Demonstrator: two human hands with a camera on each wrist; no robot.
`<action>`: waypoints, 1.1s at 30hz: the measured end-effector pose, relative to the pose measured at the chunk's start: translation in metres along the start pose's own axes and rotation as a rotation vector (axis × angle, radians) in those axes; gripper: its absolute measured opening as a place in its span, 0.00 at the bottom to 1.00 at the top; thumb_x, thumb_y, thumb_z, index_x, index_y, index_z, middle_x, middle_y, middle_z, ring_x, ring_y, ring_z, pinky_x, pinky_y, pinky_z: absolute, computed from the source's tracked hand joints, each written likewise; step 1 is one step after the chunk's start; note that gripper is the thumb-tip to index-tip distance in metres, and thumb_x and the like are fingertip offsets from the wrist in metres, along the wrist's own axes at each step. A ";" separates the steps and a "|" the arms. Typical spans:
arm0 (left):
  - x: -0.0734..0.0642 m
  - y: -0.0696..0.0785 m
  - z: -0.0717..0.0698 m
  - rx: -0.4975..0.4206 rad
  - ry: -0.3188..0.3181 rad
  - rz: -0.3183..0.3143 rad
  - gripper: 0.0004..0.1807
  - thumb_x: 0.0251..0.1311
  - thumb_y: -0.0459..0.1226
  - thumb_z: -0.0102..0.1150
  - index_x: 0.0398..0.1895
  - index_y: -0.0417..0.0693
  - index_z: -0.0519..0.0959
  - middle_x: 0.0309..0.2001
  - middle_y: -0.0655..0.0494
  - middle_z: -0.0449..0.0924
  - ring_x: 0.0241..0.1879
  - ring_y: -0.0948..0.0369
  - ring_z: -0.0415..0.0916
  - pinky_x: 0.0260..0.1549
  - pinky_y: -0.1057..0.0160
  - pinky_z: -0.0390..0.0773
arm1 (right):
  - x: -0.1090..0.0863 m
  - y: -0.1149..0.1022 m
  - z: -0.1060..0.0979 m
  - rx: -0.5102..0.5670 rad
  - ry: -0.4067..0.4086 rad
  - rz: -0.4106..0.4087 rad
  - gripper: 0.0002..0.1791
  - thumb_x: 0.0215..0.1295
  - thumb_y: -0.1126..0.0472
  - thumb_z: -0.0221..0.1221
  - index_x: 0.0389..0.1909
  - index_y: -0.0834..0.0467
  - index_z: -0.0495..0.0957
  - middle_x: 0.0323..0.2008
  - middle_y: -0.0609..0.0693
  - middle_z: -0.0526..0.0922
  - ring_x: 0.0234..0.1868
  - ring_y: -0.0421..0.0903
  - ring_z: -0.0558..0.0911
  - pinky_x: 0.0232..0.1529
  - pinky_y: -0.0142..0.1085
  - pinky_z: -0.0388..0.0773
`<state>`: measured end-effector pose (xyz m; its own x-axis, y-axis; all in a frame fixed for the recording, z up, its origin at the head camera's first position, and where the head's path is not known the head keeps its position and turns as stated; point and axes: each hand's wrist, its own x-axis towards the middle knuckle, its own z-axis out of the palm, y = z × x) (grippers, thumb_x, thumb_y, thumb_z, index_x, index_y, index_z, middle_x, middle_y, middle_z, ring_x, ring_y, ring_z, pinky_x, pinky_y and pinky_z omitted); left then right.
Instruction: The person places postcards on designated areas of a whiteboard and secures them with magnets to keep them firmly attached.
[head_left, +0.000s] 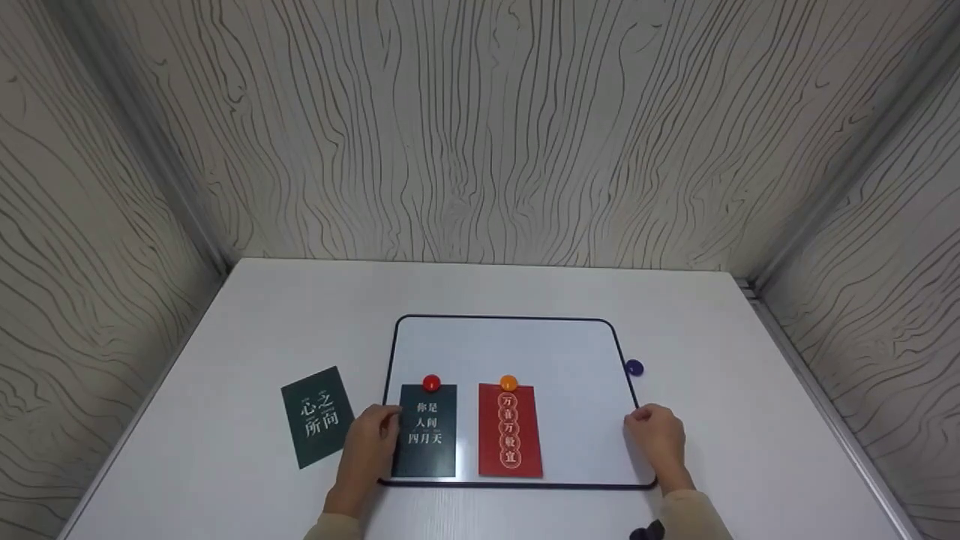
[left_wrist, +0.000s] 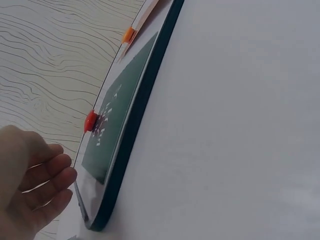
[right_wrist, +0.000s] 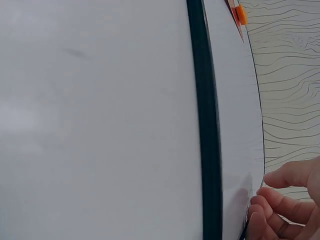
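Head view: flat on a white table (head_left: 225, 352), a white board (head_left: 577, 360) with a thin black rim. At its left edge, the left hand (head_left: 367, 442), pinching it between thumb and bent fingers, with hardly any gap. At its right edge, the right hand (head_left: 660, 435), pinching it the same way, thumb near fingertips. Toward the left on the board, a dark green card (head_left: 427, 459) with white writing, topped by a shiny red round button (head_left: 431, 383). Next to it, a bright red card (head_left: 529, 450) with pale writing, topped by an orange round button (head_left: 508, 383). Near the left hand, off the board, a second dark green card (head_left: 319, 418), tilted. Just beside the right edge, a small purple round button (head_left: 634, 367). By the right sleeve (head_left: 694, 516), a dark thing (head_left: 655, 529), too cut off to tell.
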<state>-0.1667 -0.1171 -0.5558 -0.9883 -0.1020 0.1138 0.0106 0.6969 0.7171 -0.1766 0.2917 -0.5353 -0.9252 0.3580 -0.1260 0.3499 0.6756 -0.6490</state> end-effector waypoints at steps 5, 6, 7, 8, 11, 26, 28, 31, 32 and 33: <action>0.001 -0.006 -0.001 0.003 0.026 -0.023 0.10 0.66 0.34 0.54 0.45 0.44 0.83 0.36 0.53 0.83 0.34 0.64 0.76 0.40 0.62 0.84 | 0.001 0.005 -0.003 0.008 0.001 0.036 0.12 0.62 0.64 0.55 0.37 0.71 0.78 0.35 0.66 0.82 0.34 0.53 0.79 0.30 0.36 0.75; 0.001 -0.007 -0.002 0.002 0.032 -0.033 0.10 0.66 0.34 0.54 0.45 0.45 0.83 0.37 0.52 0.83 0.35 0.64 0.76 0.41 0.62 0.84 | 0.001 0.005 -0.003 0.013 -0.001 0.047 0.12 0.62 0.64 0.55 0.38 0.71 0.78 0.35 0.66 0.82 0.34 0.53 0.79 0.30 0.35 0.75; 0.001 -0.009 -0.001 0.002 0.040 -0.043 0.10 0.66 0.35 0.54 0.45 0.45 0.83 0.37 0.52 0.84 0.35 0.64 0.77 0.43 0.61 0.84 | 0.001 0.006 -0.003 0.018 -0.004 0.055 0.12 0.63 0.64 0.55 0.39 0.71 0.78 0.36 0.66 0.82 0.34 0.53 0.79 0.29 0.35 0.75; 0.002 -0.010 -0.001 -0.001 0.046 -0.052 0.10 0.66 0.35 0.54 0.45 0.45 0.82 0.38 0.52 0.84 0.36 0.63 0.77 0.44 0.60 0.84 | 0.002 0.007 -0.003 0.023 -0.005 0.063 0.13 0.63 0.64 0.55 0.39 0.71 0.77 0.36 0.66 0.81 0.34 0.53 0.79 0.29 0.35 0.75; 0.002 -0.014 -0.002 -0.026 0.057 -0.086 0.10 0.66 0.35 0.53 0.46 0.44 0.82 0.40 0.50 0.84 0.39 0.60 0.79 0.48 0.57 0.83 | 0.002 0.009 -0.004 0.028 -0.003 0.076 0.13 0.63 0.63 0.54 0.40 0.71 0.77 0.36 0.66 0.81 0.34 0.53 0.79 0.29 0.34 0.75; 0.003 -0.019 -0.012 -0.063 0.109 -0.226 0.13 0.69 0.36 0.48 0.50 0.41 0.79 0.45 0.46 0.82 0.41 0.57 0.76 0.44 0.58 0.81 | 0.006 0.014 -0.009 0.018 -0.024 0.103 0.14 0.61 0.67 0.53 0.41 0.74 0.78 0.37 0.69 0.83 0.33 0.54 0.80 0.29 0.35 0.78; 0.002 -0.020 -0.013 -0.071 0.115 -0.249 0.14 0.70 0.36 0.46 0.52 0.42 0.78 0.46 0.46 0.81 0.42 0.57 0.76 0.44 0.58 0.81 | 0.007 0.015 -0.011 0.012 -0.030 0.105 0.14 0.60 0.66 0.53 0.40 0.74 0.78 0.37 0.69 0.83 0.32 0.53 0.81 0.28 0.35 0.77; 0.002 -0.023 -0.017 -0.077 0.132 -0.270 0.15 0.70 0.36 0.46 0.53 0.41 0.77 0.49 0.44 0.80 0.44 0.55 0.76 0.44 0.57 0.80 | 0.010 0.017 -0.014 0.018 -0.051 0.119 0.16 0.60 0.65 0.54 0.41 0.74 0.79 0.35 0.67 0.84 0.31 0.50 0.81 0.27 0.32 0.75; 0.002 -0.024 -0.018 -0.077 0.140 -0.274 0.15 0.70 0.36 0.46 0.53 0.41 0.77 0.49 0.43 0.80 0.45 0.55 0.76 0.44 0.58 0.80 | 0.012 0.018 -0.015 0.020 -0.061 0.124 0.16 0.60 0.64 0.54 0.41 0.74 0.79 0.34 0.65 0.84 0.30 0.49 0.80 0.27 0.32 0.75; 0.002 -0.024 -0.019 -0.078 0.149 -0.275 0.15 0.70 0.35 0.46 0.53 0.40 0.77 0.49 0.42 0.80 0.45 0.54 0.76 0.43 0.58 0.80 | 0.013 0.019 -0.016 0.027 -0.070 0.131 0.17 0.60 0.64 0.54 0.42 0.74 0.79 0.32 0.64 0.85 0.30 0.48 0.80 0.27 0.31 0.74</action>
<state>-0.1660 -0.1478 -0.5601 -0.9227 -0.3855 0.0040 -0.2360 0.5731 0.7848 -0.1796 0.3192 -0.5377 -0.8800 0.3958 -0.2626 0.4654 0.6078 -0.6434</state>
